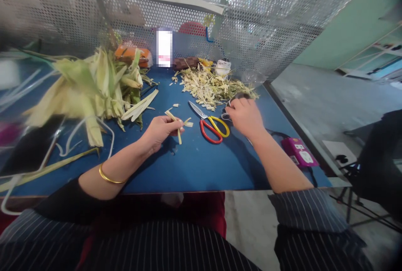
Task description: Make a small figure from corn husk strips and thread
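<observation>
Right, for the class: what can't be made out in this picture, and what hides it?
All in the head view:
Dark thing at the right hand: partly covered by the fingers.
Pale strips in the left hand: fingers hide where they meet.
Bright upright panel: pixelation masks its content.
Purple box: print too small to read.
Magenta thing at the left edge: blurred and cut off.
</observation>
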Demonstrator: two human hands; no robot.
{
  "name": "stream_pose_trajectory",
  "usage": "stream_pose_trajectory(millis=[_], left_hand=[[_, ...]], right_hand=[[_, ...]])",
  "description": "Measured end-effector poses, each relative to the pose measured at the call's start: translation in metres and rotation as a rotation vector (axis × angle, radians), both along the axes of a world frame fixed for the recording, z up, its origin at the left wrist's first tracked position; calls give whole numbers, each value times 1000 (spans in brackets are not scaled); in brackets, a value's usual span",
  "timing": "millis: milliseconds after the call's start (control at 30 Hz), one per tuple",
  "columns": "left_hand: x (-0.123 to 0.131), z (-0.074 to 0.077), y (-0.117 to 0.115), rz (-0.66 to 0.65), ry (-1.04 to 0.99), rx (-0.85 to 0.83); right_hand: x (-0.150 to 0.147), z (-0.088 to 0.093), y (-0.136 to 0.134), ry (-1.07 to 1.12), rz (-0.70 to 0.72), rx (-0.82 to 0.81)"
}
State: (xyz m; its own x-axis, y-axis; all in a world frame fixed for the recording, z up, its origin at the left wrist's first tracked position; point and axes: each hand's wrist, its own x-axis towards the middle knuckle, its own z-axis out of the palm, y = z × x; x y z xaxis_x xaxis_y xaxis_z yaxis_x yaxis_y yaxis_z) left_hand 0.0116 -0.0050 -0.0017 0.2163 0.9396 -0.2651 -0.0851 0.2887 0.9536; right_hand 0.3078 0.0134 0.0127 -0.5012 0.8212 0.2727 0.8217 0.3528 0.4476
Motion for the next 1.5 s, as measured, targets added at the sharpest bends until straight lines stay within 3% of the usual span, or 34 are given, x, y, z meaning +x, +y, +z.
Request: stream_pose_trajectory(millis=[133,333,433,567,667,733,867,1100,1233,1400,1500], left_hand=[[0,0,1,2,2,0],[0,2,0,-21,5,-16],[1,3,-1,-11,9,-16],[2,5,-1,1,12,-13],[2,6,-1,8,14,-24],[2,7,-1,13,19,-30],[3,6,-1,15,16,-22],[2,5,-2,10,2,-24],[1,3,-1,6,-21,-18],[2,4,-1,0,-19,-16],[1,3,-1,11,-16,-21]], right_hand=[[8,-12,-1,-152,47,-2],[32,-6,-23,-175,7,3],[36,-4,-36,-153,-74,-53],[28,-3,-45,-1,-186,-2],[15,-4,-42,239,-244,31],[6,-8,-34,367,-376,3],[-9,-20,-15,361,-624,-153],[-16,-36,-9,367,-590,-67],[-11,-24,-22,471,-513,-23],[-2,8,-27,695,-449,0],[0,26,-25,818,-447,-68]])
